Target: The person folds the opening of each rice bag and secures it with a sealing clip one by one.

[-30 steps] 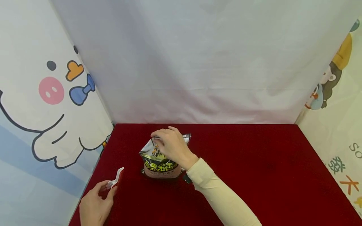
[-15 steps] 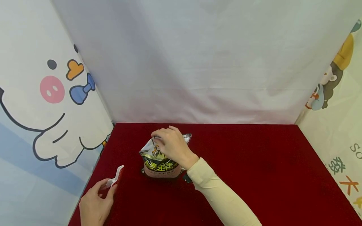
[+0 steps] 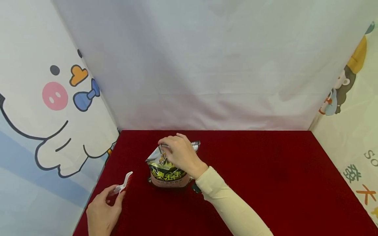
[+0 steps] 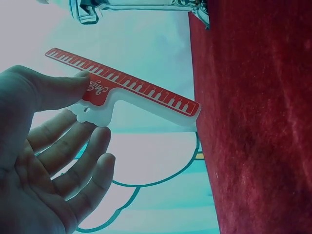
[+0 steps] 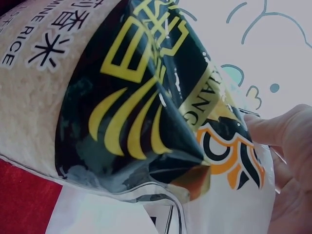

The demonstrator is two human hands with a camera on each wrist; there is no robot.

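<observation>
My left hand (image 3: 104, 209), at the lower left in the head view, pinches the handle end of a red-and-white clip (image 4: 131, 87) between thumb and fingers. The clip's long bar carries a piano-key pattern and points away from the hand. A bag of rice (image 3: 169, 175) stands upright on the table, left of centre, its label black, yellow and silver. With thumb and fingers my right hand (image 3: 180, 154) grips the bag's upper part and covers much of its top edge. In the right wrist view, grains show through the clear part of the bag (image 5: 34, 107).
The table (image 3: 251, 177) has a dark red cloth. A plain pale curtain (image 3: 221, 65) hangs behind it, with cartoon-printed sheets on the left (image 3: 26, 108) and right (image 3: 348, 131). A small dark object (image 3: 196, 188) shows under the right cuff.
My left hand has moved slightly to the right with the clip, nearer the bag. The right hand keeps its grip, and the bag stays in place.
</observation>
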